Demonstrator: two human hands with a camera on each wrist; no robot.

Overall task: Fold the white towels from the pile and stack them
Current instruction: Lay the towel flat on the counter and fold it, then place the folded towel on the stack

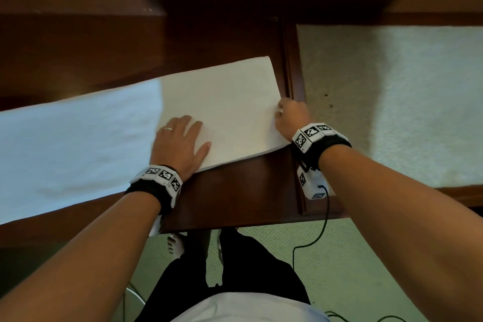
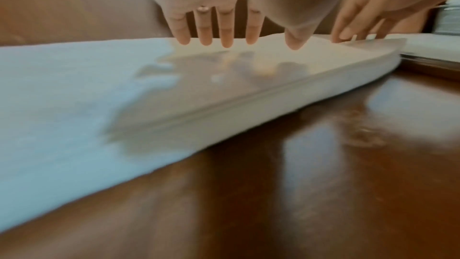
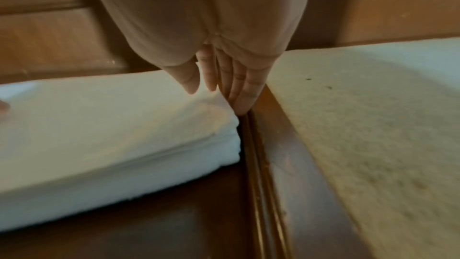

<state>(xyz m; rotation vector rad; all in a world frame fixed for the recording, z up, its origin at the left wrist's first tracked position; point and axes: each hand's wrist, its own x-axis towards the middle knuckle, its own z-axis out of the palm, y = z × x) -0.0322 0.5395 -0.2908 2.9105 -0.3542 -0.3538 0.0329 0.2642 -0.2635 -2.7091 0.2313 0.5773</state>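
Towel: a white towel (image 1: pixel 130 123) lies flat on the dark wooden tabletop (image 1: pixel 235 191), folded over on itself so that layered edges show along its near side; its long strip runs from the left edge of the head view to the tabletop's right edge.
Left hand: the left hand (image 1: pixel 181 142) lies palm down on the towel near its near edge, fingers straight and a little spread, a ring on one finger; it holds nothing.
Right hand: the right hand (image 1: pixel 291 115) is at the towel's right end; its fingers (image 3: pixel 239 86) are straight and close together, set against the end of the towel beside the tabletop's raised edge strip (image 3: pixel 256 164). The thumb lies over the top of the towel.
Beside: a cream carpet (image 1: pixel 392 99) lies to the right of the tabletop.
Wrists: marker bands on both wrists; a black cable (image 1: pixel 322 227) hangs from the right one.
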